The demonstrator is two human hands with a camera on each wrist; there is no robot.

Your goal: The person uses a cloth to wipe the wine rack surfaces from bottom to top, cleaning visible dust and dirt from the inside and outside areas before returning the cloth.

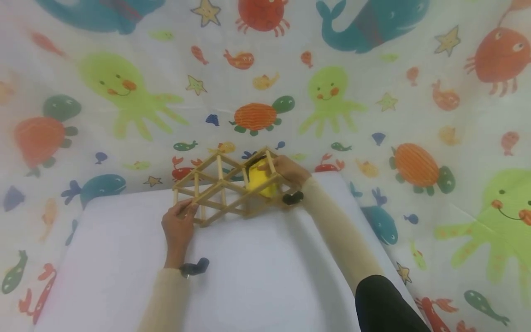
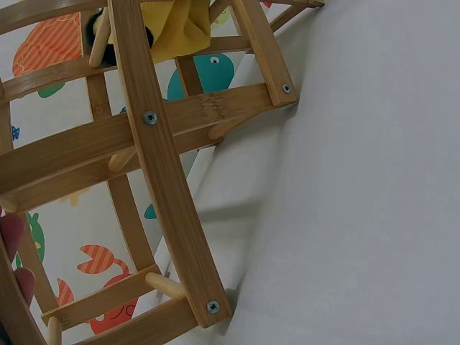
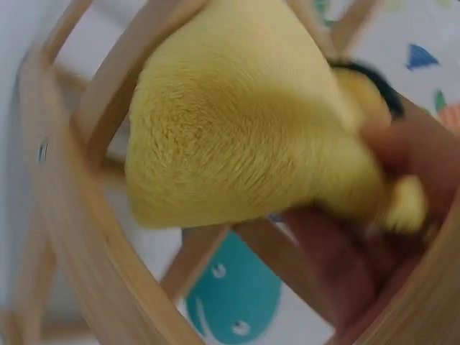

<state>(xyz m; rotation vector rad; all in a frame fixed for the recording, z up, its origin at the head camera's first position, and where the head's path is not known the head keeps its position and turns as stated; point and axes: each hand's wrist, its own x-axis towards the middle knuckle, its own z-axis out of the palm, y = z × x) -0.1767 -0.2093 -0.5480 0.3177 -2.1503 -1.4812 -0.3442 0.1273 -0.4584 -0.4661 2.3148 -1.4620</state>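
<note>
A wooden lattice rack (image 1: 221, 183) of crossed slats and round dowels stands spread out near the far edge of the table, screw heads showing at its joints. At its left end my left hand (image 1: 178, 226) grips a slat between fingers and thumb. My right hand (image 1: 292, 169) reaches into the rack's right end and holds a yellow plush item (image 1: 258, 177) in an opening there. Up close in the right wrist view, the plush (image 3: 230, 122) is fuzzy, with fingers (image 3: 345, 266) curled around its narrow end. A dark band lies beside it; its exact kind is unclear.
A white-covered table (image 1: 265, 276) lies under the rack. Behind and around it hangs a white curtain (image 1: 224, 101) printed with sea animals. Dark camera straps (image 1: 195, 267) sit on both wrists, and a dark sleeve-like shape (image 1: 386, 304) covers the right forearm near me.
</note>
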